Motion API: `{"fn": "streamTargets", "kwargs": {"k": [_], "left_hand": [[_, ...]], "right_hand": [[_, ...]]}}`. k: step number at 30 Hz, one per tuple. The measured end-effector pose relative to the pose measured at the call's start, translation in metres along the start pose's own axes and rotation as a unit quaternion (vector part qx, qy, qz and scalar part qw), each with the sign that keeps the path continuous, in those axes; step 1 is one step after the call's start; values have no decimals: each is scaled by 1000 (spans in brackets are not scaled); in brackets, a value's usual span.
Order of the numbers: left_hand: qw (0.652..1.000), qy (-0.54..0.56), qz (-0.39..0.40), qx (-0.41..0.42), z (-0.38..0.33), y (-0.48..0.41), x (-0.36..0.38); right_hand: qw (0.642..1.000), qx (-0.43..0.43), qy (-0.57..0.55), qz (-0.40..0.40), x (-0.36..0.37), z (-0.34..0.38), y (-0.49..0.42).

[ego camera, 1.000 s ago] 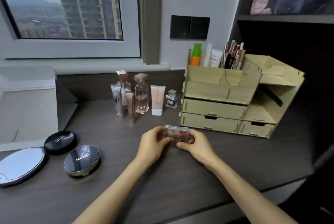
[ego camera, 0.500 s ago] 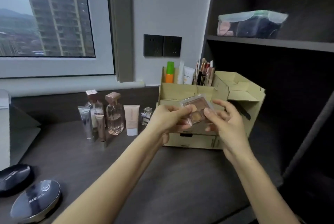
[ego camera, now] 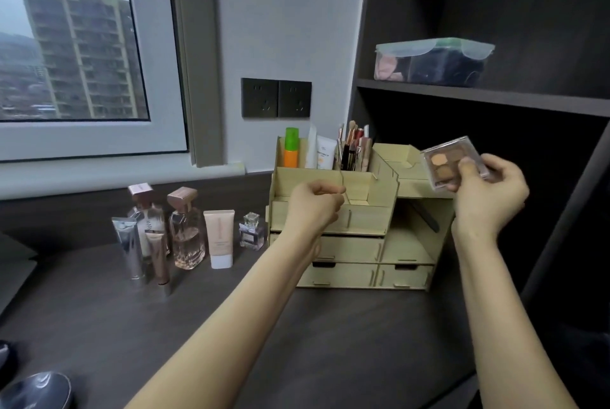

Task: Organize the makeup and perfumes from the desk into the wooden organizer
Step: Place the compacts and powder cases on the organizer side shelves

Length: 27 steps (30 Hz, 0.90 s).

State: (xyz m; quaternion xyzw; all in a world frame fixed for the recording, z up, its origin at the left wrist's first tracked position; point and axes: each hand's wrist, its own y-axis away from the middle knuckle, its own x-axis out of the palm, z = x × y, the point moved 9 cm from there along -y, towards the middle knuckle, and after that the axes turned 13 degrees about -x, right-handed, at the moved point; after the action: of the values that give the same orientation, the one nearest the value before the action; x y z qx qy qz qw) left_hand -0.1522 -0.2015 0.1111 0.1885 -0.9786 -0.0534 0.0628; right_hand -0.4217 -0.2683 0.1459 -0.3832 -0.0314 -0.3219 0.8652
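Observation:
My right hand [ego camera: 488,195] holds a clear eyeshadow palette [ego camera: 454,161] with brown pans, tilted, above the right upper shelf of the wooden organizer [ego camera: 409,240]. My left hand [ego camera: 313,204] hovers in front of the organizer's left upper compartment with curled fingers and nothing in it. On the desk to the organizer's left stand two perfume bottles [ego camera: 186,230], a small perfume bottle [ego camera: 251,232], a beige tube [ego camera: 218,238], a silver tube [ego camera: 128,250] and a thin pink tube [ego camera: 160,258].
The organizer's back compartments hold an orange-green bottle [ego camera: 291,152], white tubes and brushes [ego camera: 351,144]. A round dark compact [ego camera: 36,390] lies at the desk's near left. A lidded plastic box [ego camera: 432,62] sits on the dark shelf above. Window and wall sockets [ego camera: 275,98] are behind.
My left hand let go of the palette and drew back left. My right hand carried the palette up and right, over the organizer's right side. The view shifted right.

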Motion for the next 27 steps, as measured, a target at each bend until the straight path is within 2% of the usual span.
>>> {"fn": "streamTargets", "kwargs": {"k": [3,9,13,18,20,22,25,27], "left_hand": [[1000,2,-3,0,0,-3,0],[1000,-16,6,7,1,-6,7],[1000,-26,2,8,5,-8,3],[999,-42,1,15,5,-8,-2],[999,-46,-2,18,5,-8,-7],[999,-47,-10,23,5,-10,-13],[998,-51,-21,28,5,-13,-22],[998,-52,-28,30,5,-15,-28]], "right_hand": [[991,-13,102,88,24,-6,-6],[956,31,207,204,54,-21,6],[898,-32,341,277,60,-17,5],[824,-99,477,289,58,-2,4],[811,-185,482,275,52,12,6],[810,-276,418,305,52,23,13],[793,-279,321,436,62,10,27],[782,-257,316,472,65,-4,30]]}}
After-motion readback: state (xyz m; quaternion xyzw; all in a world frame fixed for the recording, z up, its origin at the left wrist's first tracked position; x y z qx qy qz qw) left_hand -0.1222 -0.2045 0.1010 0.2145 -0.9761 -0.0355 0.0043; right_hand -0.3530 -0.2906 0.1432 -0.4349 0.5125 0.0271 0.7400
